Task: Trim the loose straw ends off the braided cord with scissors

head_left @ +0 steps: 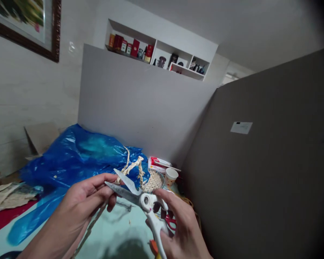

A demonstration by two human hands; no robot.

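Observation:
In my right hand (180,219) is a pair of scissors (146,201) with white handles, its blades parted and pointing left. My left hand (94,196) is closed on a pale braided cord (135,163), pinched between thumb and fingertips right at the blade tips. Loops of the cord rise above the blades, and a thinner length hangs below my left hand. How the cord lies between the blades is partly hidden. Behind the scissors is a woven basket (153,181).
A large blue plastic bag (78,154) covers the table's back left. A paper cup (171,176) and a red-and-white packet (159,162) stand beyond the basket. Red-handled scissors (171,223) lie beneath my right hand. Grey partitions (140,104) close off the back and right.

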